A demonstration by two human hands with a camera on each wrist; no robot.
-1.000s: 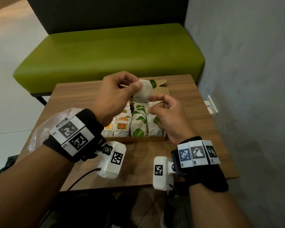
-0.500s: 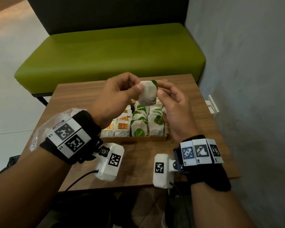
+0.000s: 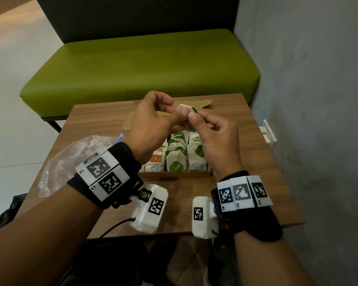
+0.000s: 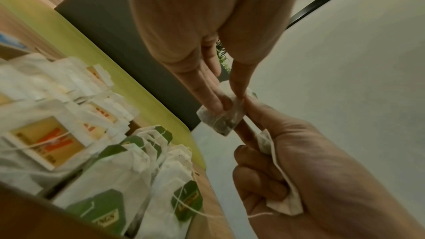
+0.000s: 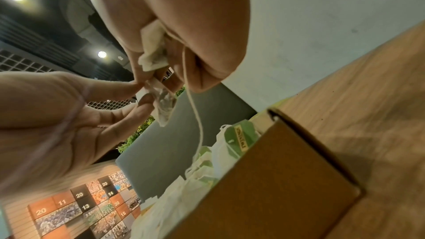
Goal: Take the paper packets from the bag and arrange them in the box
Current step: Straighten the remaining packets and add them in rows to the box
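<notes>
**Box almost full, one packet being fiddled with up top**

Biggest thing in view is the green bench (image 3: pixel 141 65) behind the tabletop (image 3: pixel 246 162). On the tabletop sits the box (image 3: pixel 174 174), flaps open at the back, already packed with rows of packets (image 3: pixel 175 162): orange-label ones on the left, green-label ones in the middle and right, all standing upright. So I'd say most of the job is done.

The bag (image 3: pixel 70 159) lies crumpled at the tabletop's left edge. Can't tell if anything is left inside it, though it looks pretty flat.

Both hands are up over the far end of the box, close together. The left hand (image 3: pixel 151 124) pinches one green-tag packet (image 3: pixel 186 110) between thumb and fingers, and the right hand (image 3: pixel 213 139) pinches the same packet from the other side. The left wrist view shows a second bit of crumpled white paper (image 4: pixel 282 194) tucked under the right hand's curled fingers, with a string (image 5: pixel 195 112) dangling toward the box.

What's left, as far as I can judge: slot this packet into a green row, then deal with whatever remains.
</notes>
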